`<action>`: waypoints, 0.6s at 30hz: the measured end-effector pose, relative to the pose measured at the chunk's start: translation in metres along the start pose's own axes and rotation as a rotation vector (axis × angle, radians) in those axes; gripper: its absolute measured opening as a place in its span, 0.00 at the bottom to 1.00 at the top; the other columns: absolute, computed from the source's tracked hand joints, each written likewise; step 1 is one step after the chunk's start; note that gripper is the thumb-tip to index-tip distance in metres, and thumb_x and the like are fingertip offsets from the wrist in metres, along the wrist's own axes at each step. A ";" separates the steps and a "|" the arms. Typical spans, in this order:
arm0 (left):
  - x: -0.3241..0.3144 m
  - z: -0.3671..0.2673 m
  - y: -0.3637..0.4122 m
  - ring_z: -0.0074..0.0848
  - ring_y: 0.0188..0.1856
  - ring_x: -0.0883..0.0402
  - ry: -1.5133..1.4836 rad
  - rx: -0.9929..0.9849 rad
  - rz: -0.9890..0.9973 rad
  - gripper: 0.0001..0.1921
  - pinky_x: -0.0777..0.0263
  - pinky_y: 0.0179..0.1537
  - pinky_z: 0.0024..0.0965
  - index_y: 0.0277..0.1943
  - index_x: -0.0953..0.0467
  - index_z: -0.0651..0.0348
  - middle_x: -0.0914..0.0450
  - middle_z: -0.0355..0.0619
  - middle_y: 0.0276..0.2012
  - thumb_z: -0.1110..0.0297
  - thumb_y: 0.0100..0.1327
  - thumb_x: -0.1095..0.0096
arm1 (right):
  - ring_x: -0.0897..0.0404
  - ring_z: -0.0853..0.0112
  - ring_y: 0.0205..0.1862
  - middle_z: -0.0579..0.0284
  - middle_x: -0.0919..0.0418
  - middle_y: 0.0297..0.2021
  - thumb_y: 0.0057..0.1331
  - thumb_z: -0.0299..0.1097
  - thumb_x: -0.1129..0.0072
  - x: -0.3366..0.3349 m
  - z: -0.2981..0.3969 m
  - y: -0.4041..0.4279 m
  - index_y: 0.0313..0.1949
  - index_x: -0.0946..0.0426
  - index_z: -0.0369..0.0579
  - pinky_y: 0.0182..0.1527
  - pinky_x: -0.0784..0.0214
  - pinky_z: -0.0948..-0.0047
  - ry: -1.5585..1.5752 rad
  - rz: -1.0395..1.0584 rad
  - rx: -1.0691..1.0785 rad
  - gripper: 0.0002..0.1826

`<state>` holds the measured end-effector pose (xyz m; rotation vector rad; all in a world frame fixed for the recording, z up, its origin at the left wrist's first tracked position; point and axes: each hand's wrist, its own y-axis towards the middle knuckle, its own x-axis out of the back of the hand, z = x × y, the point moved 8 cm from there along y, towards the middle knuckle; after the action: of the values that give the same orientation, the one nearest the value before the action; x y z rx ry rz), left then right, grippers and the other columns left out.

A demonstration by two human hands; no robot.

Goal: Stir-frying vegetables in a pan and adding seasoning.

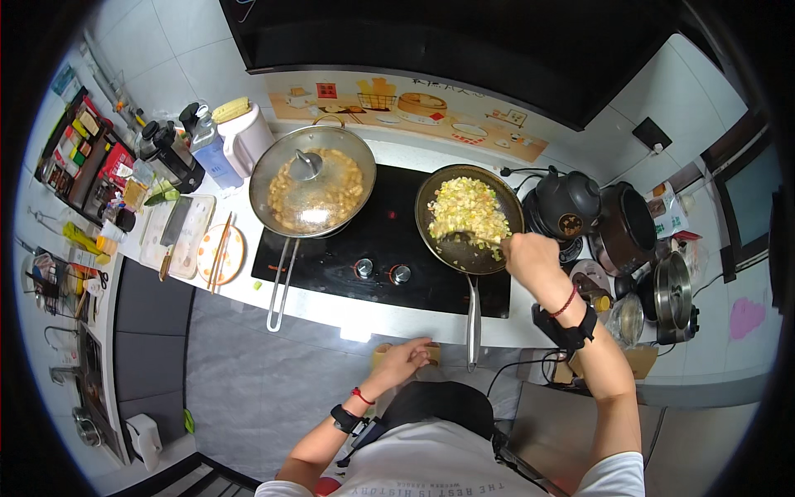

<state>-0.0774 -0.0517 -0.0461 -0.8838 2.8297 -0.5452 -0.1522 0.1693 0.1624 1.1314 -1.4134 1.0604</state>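
My right hand point(531, 259) is closed around a dark cooking utensil, most of its handle hidden by the fist. The utensil's head dips into chopped yellow and green food point(469, 208) in a frying pan point(463, 258). That pan sits over the right side of a black glass cooktop point(391, 242), its steel handle pointing towards me. Low in front of my body, beyond the counter's edge, my left hand point(402, 360) holds nothing, its fingers loosely bent and apart. To the left, a wok point(292, 233) under a glass lid point(341, 140) contains brownish pieces in liquid.
Left of the wok are a plate point(235, 261) with chopsticks point(220, 251), and a cutting board point(186, 245) with a cleaver point(176, 222). A pitcher point(248, 133) with corn stands behind. Right of the pan crowd a dark kettle point(566, 202) and a deep pot point(624, 227).
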 end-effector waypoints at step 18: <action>0.052 0.037 -0.035 0.22 0.39 0.21 -0.288 0.010 -0.041 0.14 0.24 0.41 0.24 0.53 0.28 0.66 0.21 0.45 0.38 0.79 0.64 0.48 | 0.22 0.55 0.25 0.49 0.23 0.21 0.57 0.32 0.42 0.019 -0.018 -0.071 0.36 0.17 0.50 0.29 0.31 0.61 0.132 -0.112 -0.186 0.08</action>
<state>-0.0935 -0.1197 -0.0675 -0.9366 2.5537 -0.3996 -0.0809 0.1722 0.1866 0.9764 -1.3007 0.8881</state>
